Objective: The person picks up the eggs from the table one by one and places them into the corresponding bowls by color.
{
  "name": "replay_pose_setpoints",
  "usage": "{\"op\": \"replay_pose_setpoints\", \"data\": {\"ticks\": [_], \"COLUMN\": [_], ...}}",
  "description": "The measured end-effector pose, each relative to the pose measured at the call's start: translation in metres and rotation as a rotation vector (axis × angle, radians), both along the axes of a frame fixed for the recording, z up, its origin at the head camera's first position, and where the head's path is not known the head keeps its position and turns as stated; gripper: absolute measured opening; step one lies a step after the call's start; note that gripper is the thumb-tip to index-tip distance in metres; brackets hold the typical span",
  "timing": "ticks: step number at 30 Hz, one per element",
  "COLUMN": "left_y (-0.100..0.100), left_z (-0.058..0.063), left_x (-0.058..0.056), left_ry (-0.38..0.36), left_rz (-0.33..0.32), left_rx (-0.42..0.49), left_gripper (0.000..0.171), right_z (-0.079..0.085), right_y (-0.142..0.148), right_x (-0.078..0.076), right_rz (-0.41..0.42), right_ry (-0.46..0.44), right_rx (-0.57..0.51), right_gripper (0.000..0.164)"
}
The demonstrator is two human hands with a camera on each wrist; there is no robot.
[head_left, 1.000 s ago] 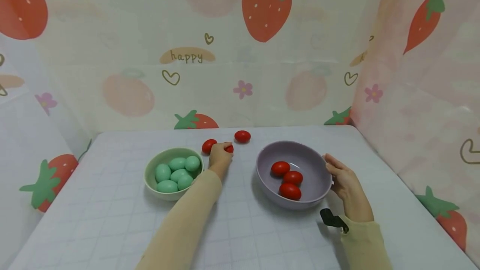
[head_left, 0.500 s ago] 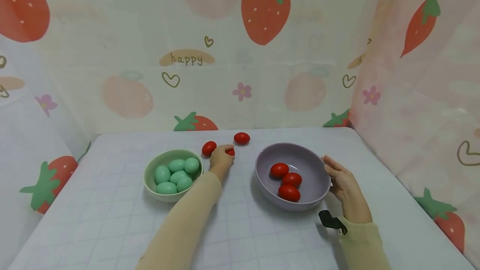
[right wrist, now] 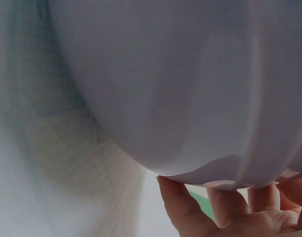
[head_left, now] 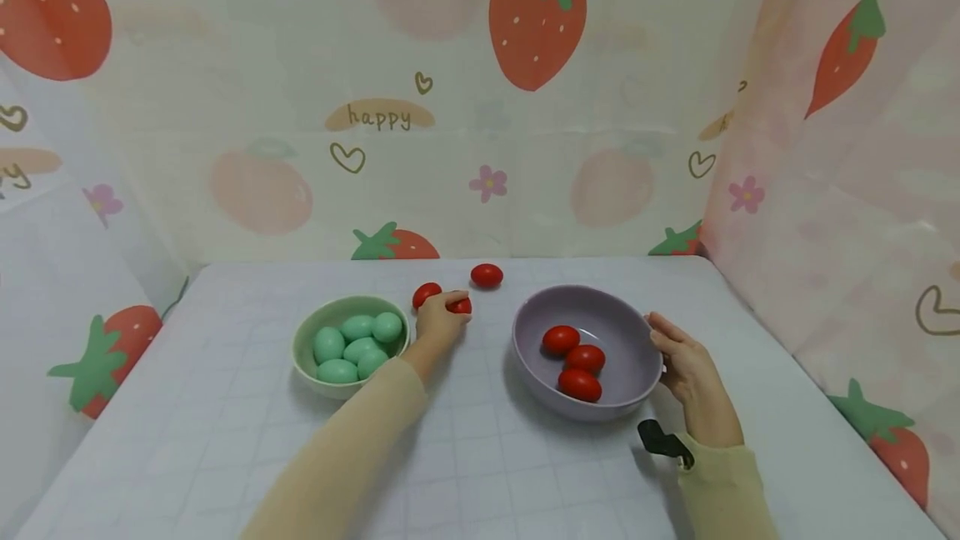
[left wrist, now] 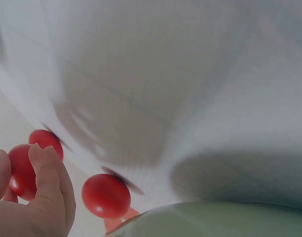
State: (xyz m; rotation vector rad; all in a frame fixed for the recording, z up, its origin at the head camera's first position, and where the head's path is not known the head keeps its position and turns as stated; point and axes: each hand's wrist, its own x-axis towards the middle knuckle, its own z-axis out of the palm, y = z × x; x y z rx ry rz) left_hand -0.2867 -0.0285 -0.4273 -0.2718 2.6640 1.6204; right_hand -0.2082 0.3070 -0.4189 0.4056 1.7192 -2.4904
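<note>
In the head view my left hand [head_left: 438, 323] is at a red egg [head_left: 461, 307] on the far side of the table. The left wrist view shows its thumb and fingers pinching that egg [left wrist: 21, 173]. Just left of the hand is another red egg [head_left: 426, 294], and a third [head_left: 487, 276] sits farther back. My right hand [head_left: 693, 373] touches the outside of a purple bowl [head_left: 626, 336] at its right side. Several fingertips [right wrist: 227, 200] rest against the bowl wall in the right wrist view. Inside the bowl lie 3 red eggs [head_left: 581, 385].
A light green bowl [head_left: 341, 311] with several mint-green eggs [head_left: 337, 371] stands left of the left forearm. A strawberry-patterned sheet [head_left: 465, 215] hangs behind the table [head_left: 480, 473]. Something black [head_left: 663, 442] sticks out from the right sleeve.
The left forearm has shifted slightly left and the left hand has turned a little, so more of its egg shows. The right hand and both bowls stay nearly the same.
</note>
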Motion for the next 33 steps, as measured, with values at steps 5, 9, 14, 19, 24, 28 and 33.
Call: {"op": "replay_pose_setpoints", "data": {"ticks": [5, 9, 14, 19, 24, 28, 33], "left_y": [-0.004, -0.004, -0.003, -0.004, -0.006, -0.008, -0.010], "left_z": [0.002, 0.006, 0.011, 0.011, 0.008, 0.006, 0.003], "left_x": [0.008, 0.015, 0.022, 0.026, 0.030, 0.034, 0.037], "left_ry": [0.015, 0.042, 0.067, 0.087, 0.096, 0.063, 0.042], "left_rz": [-0.035, -0.066, -0.101, -0.123, -0.130, -0.129, -0.129], "left_rx": [0.039, 0.032, 0.004, -0.029, -0.023, -0.015, -0.011], "left_gripper": [0.044, 0.043, 0.043, 0.042, 0.042, 0.043, 0.043], "right_z": [0.000, 0.001, 0.002, 0.001, 0.002, 0.001, 0.001], "right_y": [-0.001, 0.000, 0.000, -0.001, -0.001, -0.001, -0.002], "right_x": [-0.001, -0.002, -0.001, -0.001, 0.000, 0.000, 0.000], "right_rz": [-0.008, -0.001, 0.000, 0.001, 0.003, 0.002, -0.002], "right_ry": [-0.005, -0.006, -0.010, -0.017, -0.015, -0.015, -0.018], "right_rx": [-0.004, -0.017, -0.019, -0.017, -0.020, -0.019, -0.017], "right_gripper": [0.048, 0.049, 0.048, 0.048, 0.048, 0.047, 0.046]}}
